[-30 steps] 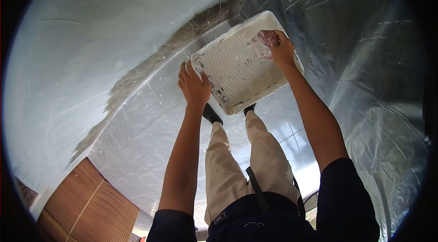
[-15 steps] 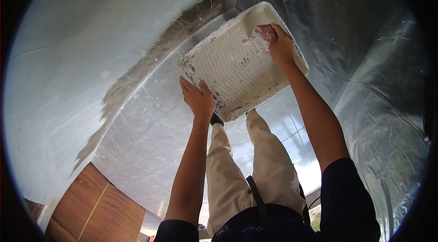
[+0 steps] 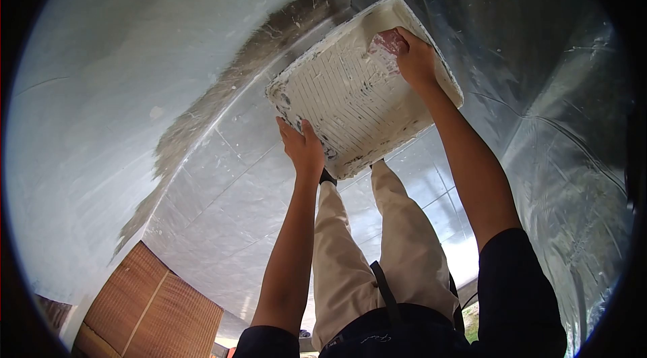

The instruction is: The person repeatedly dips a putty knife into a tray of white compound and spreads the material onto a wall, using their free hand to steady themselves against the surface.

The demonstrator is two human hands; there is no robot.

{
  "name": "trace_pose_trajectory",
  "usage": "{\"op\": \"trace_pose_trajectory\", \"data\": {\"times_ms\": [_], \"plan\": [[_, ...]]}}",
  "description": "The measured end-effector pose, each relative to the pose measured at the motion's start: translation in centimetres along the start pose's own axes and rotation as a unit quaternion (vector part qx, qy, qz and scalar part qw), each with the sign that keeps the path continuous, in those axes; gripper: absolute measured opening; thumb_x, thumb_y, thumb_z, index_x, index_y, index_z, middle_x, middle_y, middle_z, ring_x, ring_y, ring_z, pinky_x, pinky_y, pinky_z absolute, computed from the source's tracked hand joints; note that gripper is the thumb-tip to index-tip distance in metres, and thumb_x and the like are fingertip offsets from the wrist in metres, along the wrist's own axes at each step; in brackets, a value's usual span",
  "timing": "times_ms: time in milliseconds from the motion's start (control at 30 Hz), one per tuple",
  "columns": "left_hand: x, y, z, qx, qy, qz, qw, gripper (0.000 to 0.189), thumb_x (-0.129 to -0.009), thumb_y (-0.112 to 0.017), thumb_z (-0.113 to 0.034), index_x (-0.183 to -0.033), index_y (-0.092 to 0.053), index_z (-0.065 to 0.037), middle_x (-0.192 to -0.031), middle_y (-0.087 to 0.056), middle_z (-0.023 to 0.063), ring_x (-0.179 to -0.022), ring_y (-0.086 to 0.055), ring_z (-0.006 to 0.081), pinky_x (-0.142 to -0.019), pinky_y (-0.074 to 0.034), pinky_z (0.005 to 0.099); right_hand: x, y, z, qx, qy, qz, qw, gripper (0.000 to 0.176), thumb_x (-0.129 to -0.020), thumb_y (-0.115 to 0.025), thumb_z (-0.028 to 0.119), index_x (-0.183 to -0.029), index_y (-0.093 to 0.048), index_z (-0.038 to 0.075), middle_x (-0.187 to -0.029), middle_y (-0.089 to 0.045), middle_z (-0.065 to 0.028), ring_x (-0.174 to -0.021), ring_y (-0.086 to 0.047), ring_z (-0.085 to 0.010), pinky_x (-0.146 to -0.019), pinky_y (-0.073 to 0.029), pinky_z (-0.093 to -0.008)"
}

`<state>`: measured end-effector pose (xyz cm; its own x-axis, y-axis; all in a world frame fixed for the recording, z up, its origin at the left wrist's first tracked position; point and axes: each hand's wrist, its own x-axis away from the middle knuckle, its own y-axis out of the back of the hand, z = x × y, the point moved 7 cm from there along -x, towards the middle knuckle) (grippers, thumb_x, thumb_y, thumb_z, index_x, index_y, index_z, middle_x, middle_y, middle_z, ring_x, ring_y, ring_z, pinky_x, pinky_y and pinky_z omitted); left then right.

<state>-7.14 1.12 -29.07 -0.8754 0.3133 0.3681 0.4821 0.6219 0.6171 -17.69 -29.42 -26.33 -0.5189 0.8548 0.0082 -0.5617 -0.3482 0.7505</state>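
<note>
A white roller-style paint tray (image 3: 357,108) with a ribbed slope, crusted with pale paint, spans the space in front of me at an angle. My left hand (image 3: 303,150) is at its near left edge, thumb over the rim and fingers stretched along the outside. Over the tray's deep end, my right hand (image 3: 417,60) grips a flat reddish-brown piece (image 3: 387,48) smeared with white paint. That piece rests close against the painted inner surface. My fingers hide its far side, so I cannot tell its exact kind.
On the left rises a pale painted wall (image 3: 121,54) with a bare, darker strip (image 3: 195,122) along its base. Shiny clear plastic sheeting (image 3: 539,156) covers the right side. Glossy, paint-spotted floor (image 3: 236,203) lies below. A brown corrugated panel (image 3: 158,304) stands at lower left.
The view has shifted slightly, with tray and hands appearing a little further right. Both hands keep the same places on the tray and the reddish-brown piece.
</note>
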Motion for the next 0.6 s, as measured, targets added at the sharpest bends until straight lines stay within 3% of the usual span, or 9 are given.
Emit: {"op": "trace_pose_trajectory", "data": {"times_ms": [100,233,300,400,600], "plan": [[0.1,-0.3,-0.1,0.014,0.001,0.012,1.000,0.069,-0.097,-0.043,-0.028,-0.145,-0.015,0.012,-0.147,-0.027,0.0343,-0.136,-0.030,0.0475,-0.112,-0.024,0.0467,-0.4,-0.2,-0.7,0.017,-0.027,0.020,0.999,0.034,-0.087,-0.057,0.010,-0.120,-0.064,0.011,-0.109,-0.066,-0.0194,-0.099,-0.064,-0.0366,-0.089,-0.050,-0.0389],[-0.1,-0.4,-0.3,0.021,-0.008,0.014,1.000,0.069,-0.097,-0.043,-0.028,-0.145,-0.016,0.012,-0.147,-0.026,0.0341,-0.136,-0.030,0.0473,-0.112,-0.025,0.0465,-1.1,-0.7,-1.5,-0.013,-0.039,0.018,0.999,0.037,-0.084,-0.052,0.005,-0.118,-0.066,0.011,-0.107,-0.066,-0.0219,-0.100,-0.063,-0.0387,-0.091,-0.049,-0.0406],[0.0,-0.4,-0.3,0.031,0.004,0.021,0.999,0.068,-0.097,-0.043,-0.028,-0.145,-0.016,0.011,-0.147,-0.026,0.0339,-0.136,-0.030,0.0473,-0.112,-0.025,0.0464,-1.2,-1.4,-1.5,-0.013,-0.052,0.069,0.996,0.036,-0.089,-0.056,0.011,-0.124,-0.063,0.013,-0.111,-0.066,-0.0206,-0.098,-0.066,-0.0331,-0.087,-0.049,-0.0352],[0.0,-0.3,-0.3,0.036,0.003,0.020,0.999,0.067,-0.097,-0.042,-0.028,-0.146,-0.017,0.011,-0.147,-0.027,0.0338,-0.135,-0.031,0.0473,-0.112,-0.026,0.0462,-1.1,-1.4,-0.6,0.002,-0.068,0.101,0.993,0.036,-0.090,-0.055,0.011,-0.125,-0.063,0.015,-0.111,-0.066,-0.0206,-0.096,-0.066,-0.0329,-0.086,-0.049,-0.0348],[-0.2,-0.2,0.0,0.038,0.010,0.025,0.999,0.066,-0.097,-0.042,-0.030,-0.146,-0.019,0.008,-0.147,-0.029,0.0314,-0.135,-0.032,0.0470,-0.112,-0.027,0.0459,-1.4,-3.7,-1.0,0.006,-0.021,0.144,0.989,0.038,-0.088,-0.058,0.009,-0.125,-0.063,0.015,-0.109,-0.066,-0.0205,-0.096,-0.066,-0.0321,-0.088,-0.047,-0.0339]]}}
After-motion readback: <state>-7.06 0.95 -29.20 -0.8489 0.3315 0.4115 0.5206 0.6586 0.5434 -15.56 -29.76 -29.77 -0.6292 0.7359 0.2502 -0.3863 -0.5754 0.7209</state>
